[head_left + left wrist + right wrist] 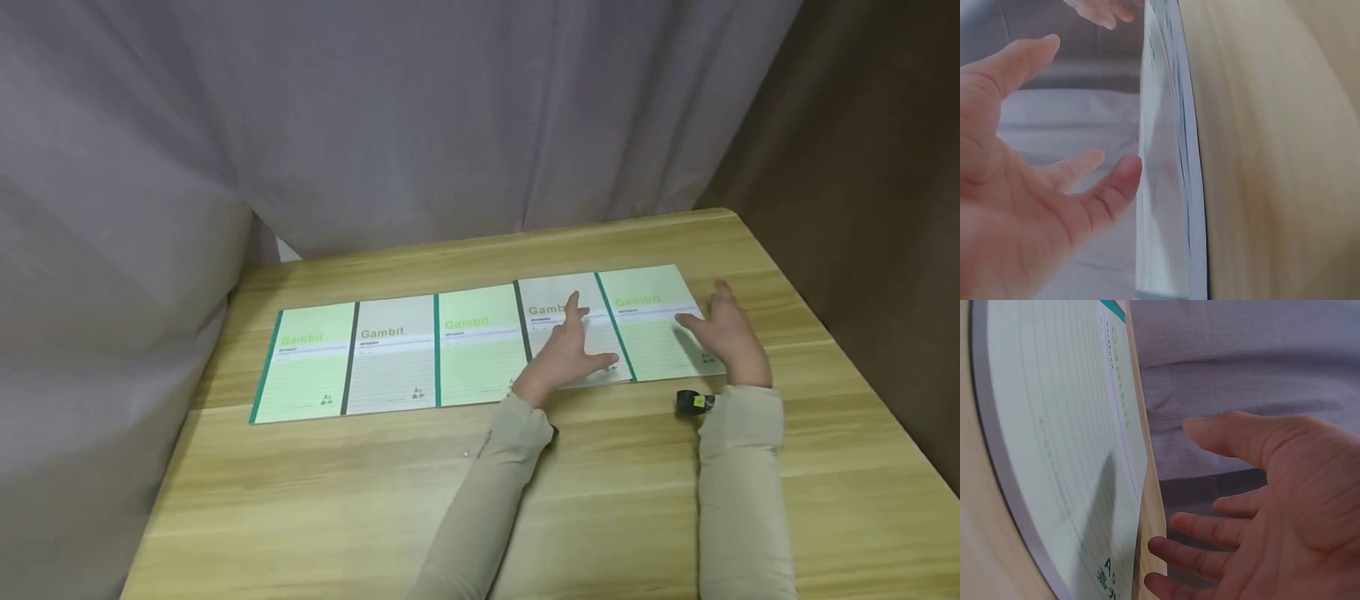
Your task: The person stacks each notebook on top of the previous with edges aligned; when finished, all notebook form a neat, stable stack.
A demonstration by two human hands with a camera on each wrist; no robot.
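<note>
Two beige sleeves [738, 483] reach up from six o'clock to the row of five notebooks on the wooden table [375, 500]. Left hand [566, 350] hovers, fingers spread, over the grey notebook [558, 312] at one o'clock; right hand [723, 333], also spread and holding nothing, flanks the end green notebook [648, 321]. Judged: the step is squaring these two; next calls for flat, light pressure.
</note>
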